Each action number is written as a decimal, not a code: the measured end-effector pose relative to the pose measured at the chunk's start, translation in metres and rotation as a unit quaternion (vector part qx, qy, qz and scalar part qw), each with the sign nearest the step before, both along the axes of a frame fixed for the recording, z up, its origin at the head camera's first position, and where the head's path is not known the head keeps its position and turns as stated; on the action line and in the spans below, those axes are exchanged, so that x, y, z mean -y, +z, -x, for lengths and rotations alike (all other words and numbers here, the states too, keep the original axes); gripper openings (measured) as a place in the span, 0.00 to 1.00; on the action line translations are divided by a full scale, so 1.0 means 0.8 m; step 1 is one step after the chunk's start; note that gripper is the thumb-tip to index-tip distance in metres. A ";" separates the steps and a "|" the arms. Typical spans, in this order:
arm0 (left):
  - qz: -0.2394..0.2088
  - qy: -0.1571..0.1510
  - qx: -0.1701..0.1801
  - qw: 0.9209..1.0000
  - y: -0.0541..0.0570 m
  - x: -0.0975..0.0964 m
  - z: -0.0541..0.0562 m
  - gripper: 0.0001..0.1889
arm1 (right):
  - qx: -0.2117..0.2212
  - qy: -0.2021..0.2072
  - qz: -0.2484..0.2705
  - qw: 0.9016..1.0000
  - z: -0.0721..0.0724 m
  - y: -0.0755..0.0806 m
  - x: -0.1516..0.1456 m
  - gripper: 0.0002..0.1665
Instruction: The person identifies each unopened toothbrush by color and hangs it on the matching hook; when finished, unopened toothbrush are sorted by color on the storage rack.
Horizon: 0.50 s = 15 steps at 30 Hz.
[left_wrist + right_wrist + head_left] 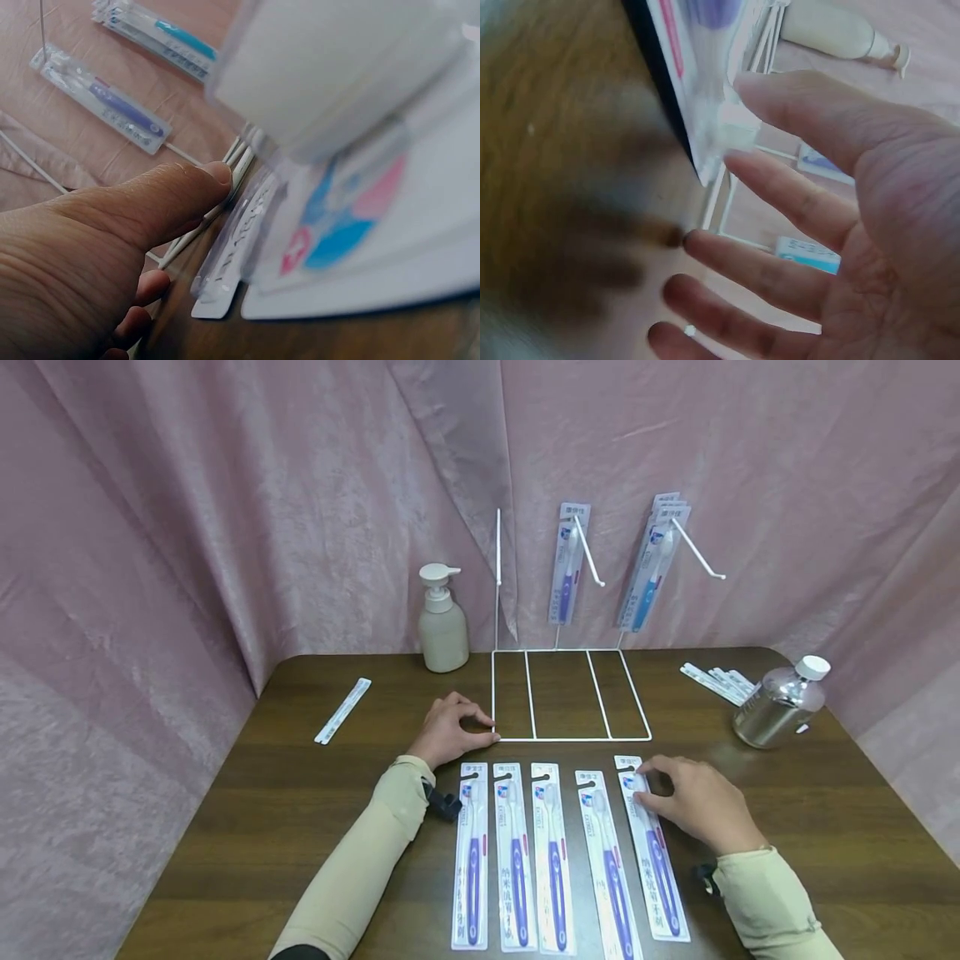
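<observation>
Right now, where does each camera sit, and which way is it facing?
Head: on the head, facing forward and down at table, wire rack and curtain; left hand, right hand and sleeves show.
Left wrist: on that wrist, facing along the thumb toward hanging toothbrushes; thumb and fingers show.
Right wrist: on that wrist, facing a toothbrush pack; palm, thumb and fingers show.
Head and right wrist share the soap bottle.

The left wrist view blurs the nearest toothbrush pack (360, 191), its right end cut off.

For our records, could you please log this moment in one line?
left hand: holds white wire rack | right hand: touches rightmost purple-handled packaged toothbrush
</observation>
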<state>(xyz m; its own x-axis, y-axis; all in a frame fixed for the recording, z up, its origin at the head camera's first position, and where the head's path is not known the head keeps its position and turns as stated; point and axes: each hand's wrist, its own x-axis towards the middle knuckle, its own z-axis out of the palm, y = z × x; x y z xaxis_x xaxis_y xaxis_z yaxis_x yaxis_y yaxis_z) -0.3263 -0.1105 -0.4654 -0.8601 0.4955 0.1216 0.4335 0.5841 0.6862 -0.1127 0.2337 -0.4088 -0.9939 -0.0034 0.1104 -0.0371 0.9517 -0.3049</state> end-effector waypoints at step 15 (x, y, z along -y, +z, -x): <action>-0.001 0.002 0.002 1.000 -0.002 0.000 0.001 0.11 | -0.081 0.017 0.134 0.988 0.014 0.046 0.002 0.21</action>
